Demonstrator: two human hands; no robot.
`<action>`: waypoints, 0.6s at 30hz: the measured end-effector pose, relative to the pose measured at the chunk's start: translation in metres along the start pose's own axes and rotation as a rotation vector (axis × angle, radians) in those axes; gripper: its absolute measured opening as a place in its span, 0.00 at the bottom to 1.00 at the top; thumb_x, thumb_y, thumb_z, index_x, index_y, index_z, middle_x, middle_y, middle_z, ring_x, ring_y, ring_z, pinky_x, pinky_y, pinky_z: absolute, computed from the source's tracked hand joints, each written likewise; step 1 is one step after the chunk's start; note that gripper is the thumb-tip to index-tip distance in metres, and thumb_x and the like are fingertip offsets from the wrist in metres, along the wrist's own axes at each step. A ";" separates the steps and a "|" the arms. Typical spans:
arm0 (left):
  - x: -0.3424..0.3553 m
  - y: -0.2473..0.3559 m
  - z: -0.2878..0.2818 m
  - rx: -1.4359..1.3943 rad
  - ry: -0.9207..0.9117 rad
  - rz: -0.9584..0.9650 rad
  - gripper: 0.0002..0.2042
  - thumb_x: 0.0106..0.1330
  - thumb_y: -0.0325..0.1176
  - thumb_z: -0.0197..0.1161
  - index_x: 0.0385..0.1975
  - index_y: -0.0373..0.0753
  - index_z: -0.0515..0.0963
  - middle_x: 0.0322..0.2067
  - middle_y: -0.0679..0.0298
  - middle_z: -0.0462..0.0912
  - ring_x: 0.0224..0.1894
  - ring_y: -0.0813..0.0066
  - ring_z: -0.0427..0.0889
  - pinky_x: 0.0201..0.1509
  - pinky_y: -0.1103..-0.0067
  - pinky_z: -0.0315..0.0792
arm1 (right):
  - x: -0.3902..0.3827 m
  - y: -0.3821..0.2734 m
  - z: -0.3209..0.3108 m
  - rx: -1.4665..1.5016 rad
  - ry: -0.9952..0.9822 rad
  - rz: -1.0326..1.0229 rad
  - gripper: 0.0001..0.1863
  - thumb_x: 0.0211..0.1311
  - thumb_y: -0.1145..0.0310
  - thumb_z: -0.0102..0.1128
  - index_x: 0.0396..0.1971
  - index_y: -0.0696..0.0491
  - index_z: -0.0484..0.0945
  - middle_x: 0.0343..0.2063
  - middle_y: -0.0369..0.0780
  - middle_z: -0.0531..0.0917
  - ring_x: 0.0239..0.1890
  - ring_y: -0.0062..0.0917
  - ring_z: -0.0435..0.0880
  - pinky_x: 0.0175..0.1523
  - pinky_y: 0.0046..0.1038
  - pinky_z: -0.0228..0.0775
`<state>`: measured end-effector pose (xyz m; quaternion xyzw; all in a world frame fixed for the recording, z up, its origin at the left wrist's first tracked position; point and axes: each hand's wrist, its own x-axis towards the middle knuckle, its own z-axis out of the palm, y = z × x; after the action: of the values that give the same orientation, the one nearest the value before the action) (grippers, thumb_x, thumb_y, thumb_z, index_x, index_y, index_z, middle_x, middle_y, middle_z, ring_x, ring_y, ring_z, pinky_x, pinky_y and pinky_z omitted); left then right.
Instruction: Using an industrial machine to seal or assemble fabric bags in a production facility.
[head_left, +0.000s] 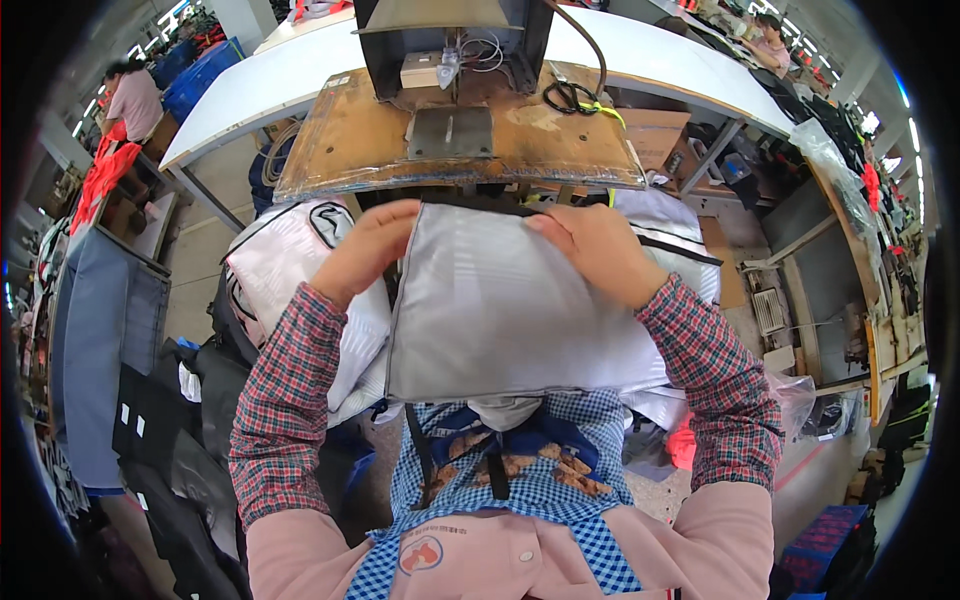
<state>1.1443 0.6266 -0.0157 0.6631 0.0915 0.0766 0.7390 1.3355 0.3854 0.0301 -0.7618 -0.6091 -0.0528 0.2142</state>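
- Gripping one grey fabric panel (490, 310) at the frame's centre: the left hand (370, 248) closed on its upper-left corner, the right hand (602, 252) on its top edge, farther right.
- One wooden table (310, 150) — top centre — bearing one pair of black scissors (574, 100).
- One co-worker (133, 105) upper left, a second co-worker (772, 52) upper right.

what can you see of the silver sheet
The silver sheet is roughly four-sided, its smooth, slightly shiny face fabric-like, with faint light bands. Its left and bottom edges are lined dark; black shows at the top. It is spread fairly flat between worktop and apron. The left hand touches its upper left corner; the right hand has its thumb over the top edge.
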 end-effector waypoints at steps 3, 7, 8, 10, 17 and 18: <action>0.002 0.026 0.002 -0.157 0.108 -0.049 0.16 0.72 0.39 0.53 0.53 0.38 0.75 0.42 0.72 0.81 0.41 0.86 0.78 0.47 0.87 0.70 | 0.020 0.008 -0.001 -0.010 0.006 0.031 0.23 0.68 0.49 0.47 0.24 0.54 0.76 0.19 0.47 0.80 0.24 0.45 0.80 0.28 0.43 0.71; 0.011 0.037 0.023 -0.308 0.182 -0.024 0.16 0.72 0.40 0.54 0.52 0.38 0.75 0.40 0.72 0.81 0.40 0.87 0.77 0.46 0.87 0.70 | 0.039 0.026 -0.011 0.043 0.041 0.079 0.24 0.68 0.50 0.48 0.26 0.57 0.78 0.22 0.50 0.80 0.27 0.48 0.79 0.33 0.44 0.70; 0.017 0.038 0.029 -0.295 0.193 -0.041 0.16 0.72 0.40 0.54 0.52 0.38 0.75 0.40 0.72 0.81 0.40 0.87 0.77 0.46 0.87 0.70 | 0.043 0.030 -0.012 0.056 0.060 0.093 0.25 0.68 0.50 0.48 0.26 0.58 0.79 0.23 0.51 0.80 0.28 0.48 0.79 0.35 0.44 0.69; 0.028 0.038 0.035 -0.149 0.278 0.074 0.16 0.72 0.40 0.54 0.51 0.36 0.75 0.39 0.72 0.81 0.39 0.88 0.77 0.45 0.87 0.71 | 0.051 0.037 -0.016 0.065 0.080 0.108 0.25 0.68 0.51 0.48 0.26 0.59 0.79 0.24 0.52 0.80 0.29 0.48 0.79 0.36 0.45 0.69; 0.077 0.050 0.010 -0.045 0.184 0.055 0.16 0.70 0.39 0.57 0.50 0.34 0.75 0.35 0.70 0.82 0.33 0.86 0.79 0.39 0.86 0.73 | 0.082 0.062 -0.018 0.040 0.053 0.132 0.26 0.69 0.51 0.47 0.26 0.60 0.79 0.25 0.52 0.80 0.31 0.48 0.79 0.39 0.43 0.69; 0.083 0.051 0.007 -0.051 0.181 0.041 0.16 0.70 0.39 0.57 0.49 0.34 0.75 0.35 0.69 0.82 0.33 0.86 0.79 0.38 0.86 0.74 | 0.085 0.065 -0.018 0.028 0.054 0.107 0.26 0.69 0.51 0.46 0.26 0.60 0.80 0.26 0.52 0.81 0.32 0.48 0.79 0.40 0.43 0.69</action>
<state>1.2267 0.6448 0.0327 0.6364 0.1422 0.1535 0.7425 1.4220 0.4447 0.0582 -0.7886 -0.5619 -0.0535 0.2437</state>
